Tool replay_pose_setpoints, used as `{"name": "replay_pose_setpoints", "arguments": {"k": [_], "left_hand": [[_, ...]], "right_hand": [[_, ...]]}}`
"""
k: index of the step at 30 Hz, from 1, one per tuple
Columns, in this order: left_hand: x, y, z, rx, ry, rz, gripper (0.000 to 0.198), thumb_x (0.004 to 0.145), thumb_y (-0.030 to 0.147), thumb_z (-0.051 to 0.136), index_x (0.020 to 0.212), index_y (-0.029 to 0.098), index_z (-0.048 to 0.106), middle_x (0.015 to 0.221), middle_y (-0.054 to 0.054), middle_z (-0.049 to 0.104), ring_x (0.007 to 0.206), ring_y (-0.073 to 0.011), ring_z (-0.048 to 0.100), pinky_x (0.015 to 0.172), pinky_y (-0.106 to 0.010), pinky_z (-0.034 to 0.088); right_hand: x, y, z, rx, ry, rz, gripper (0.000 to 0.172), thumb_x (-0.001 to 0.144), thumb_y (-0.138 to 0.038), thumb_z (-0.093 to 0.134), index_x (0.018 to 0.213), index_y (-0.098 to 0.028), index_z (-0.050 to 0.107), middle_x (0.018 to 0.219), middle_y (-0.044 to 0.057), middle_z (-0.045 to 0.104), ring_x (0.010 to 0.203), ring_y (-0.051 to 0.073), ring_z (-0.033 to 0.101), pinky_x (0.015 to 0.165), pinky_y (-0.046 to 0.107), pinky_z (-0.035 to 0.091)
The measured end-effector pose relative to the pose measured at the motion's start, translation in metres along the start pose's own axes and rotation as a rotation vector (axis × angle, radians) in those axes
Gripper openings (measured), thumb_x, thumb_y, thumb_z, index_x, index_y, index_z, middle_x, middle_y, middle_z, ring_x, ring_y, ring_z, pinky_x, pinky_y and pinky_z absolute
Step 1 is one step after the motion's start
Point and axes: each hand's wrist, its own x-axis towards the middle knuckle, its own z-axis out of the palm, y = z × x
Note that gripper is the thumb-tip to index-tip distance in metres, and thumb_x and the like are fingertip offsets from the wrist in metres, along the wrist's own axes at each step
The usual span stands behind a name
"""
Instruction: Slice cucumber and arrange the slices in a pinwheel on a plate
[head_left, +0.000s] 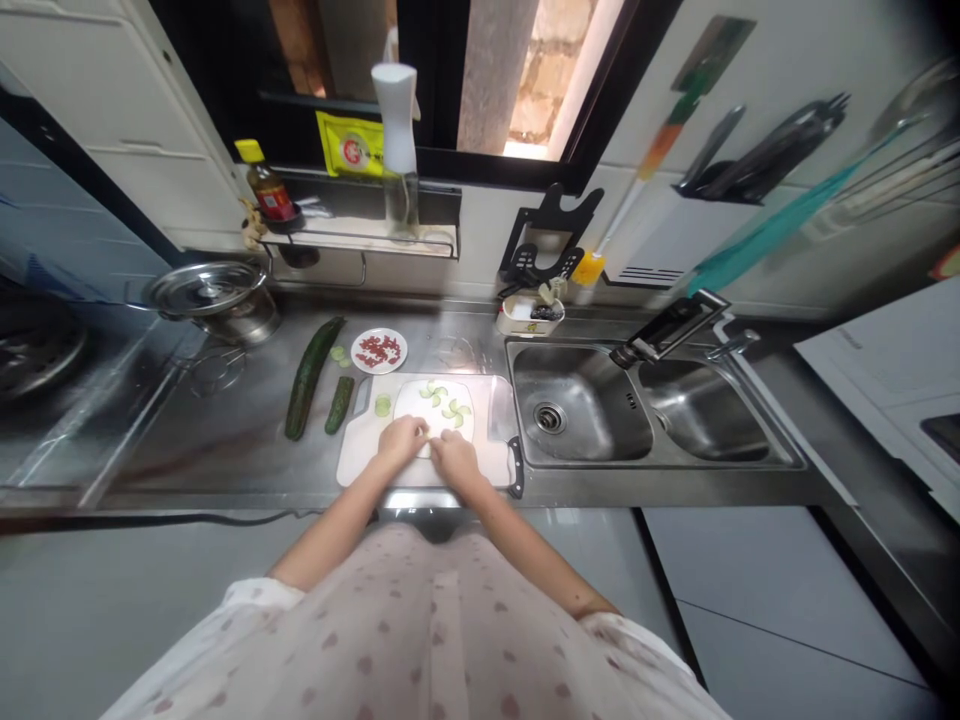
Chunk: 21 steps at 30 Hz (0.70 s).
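On a pale cutting board lies a white square plate. Thin green-edged cucumber slices are set out on it in two pinwheel shapes, one at the back and one at the right. My left hand and my right hand meet over the plate's near edge. Both have their fingertips pinched together around something small and pale, too tiny to make out. A few more cucumber slices rest on the board left of the plate. A black handle lies at the board's right edge.
Left of the board are a short cucumber piece, a long cucumber and a lidded steel pot. A round plate of red bits stands behind. The double sink with its faucet is on the right.
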Motion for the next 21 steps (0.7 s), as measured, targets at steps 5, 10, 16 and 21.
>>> {"name": "replay_pose_setpoints", "arguments": {"k": [5,10,16,21], "left_hand": [[-0.0008,-0.0005,0.0005,0.004,0.01,0.007,0.023,0.083,0.032,0.058,0.1,0.022,0.07,0.096,-0.005,0.068,0.09,-0.0185,0.06,0.075,-0.024,0.041],[-0.0017,-0.0015,0.0016,0.008,0.024,0.022,0.022,0.084,0.03,0.056,0.099,0.022,0.07,0.097,-0.006,0.067,0.09,-0.0189,0.06,0.075,-0.025,0.041],[-0.0007,-0.0021,0.0032,0.01,0.002,0.001,0.023,0.083,0.031,0.058,0.101,0.022,0.07,0.1,-0.006,0.067,0.093,-0.0195,0.06,0.077,-0.025,0.041],[0.0001,-0.0018,0.0036,0.022,0.003,0.001,0.023,0.083,0.032,0.059,0.101,0.022,0.07,0.101,-0.006,0.067,0.094,-0.0197,0.06,0.077,-0.025,0.042]], "right_hand": [[-0.0019,0.0038,0.0028,0.037,0.04,-0.007,0.031,0.098,-0.028,0.037,0.11,-0.021,0.064,0.102,0.009,0.059,0.092,0.019,0.051,0.075,0.027,0.038],[-0.0034,0.0053,0.0023,0.031,0.031,-0.034,0.033,0.098,-0.031,0.036,0.111,-0.023,0.065,0.102,0.009,0.058,0.091,0.019,0.051,0.073,0.026,0.037],[-0.0027,0.0027,0.0006,0.026,0.008,-0.028,0.034,0.098,-0.029,0.035,0.116,-0.023,0.064,0.103,0.009,0.058,0.092,0.02,0.051,0.074,0.027,0.038],[-0.0027,0.0021,-0.0016,0.034,0.006,-0.02,0.033,0.098,-0.03,0.036,0.116,-0.025,0.063,0.103,0.009,0.058,0.092,0.019,0.052,0.074,0.027,0.039]]}}
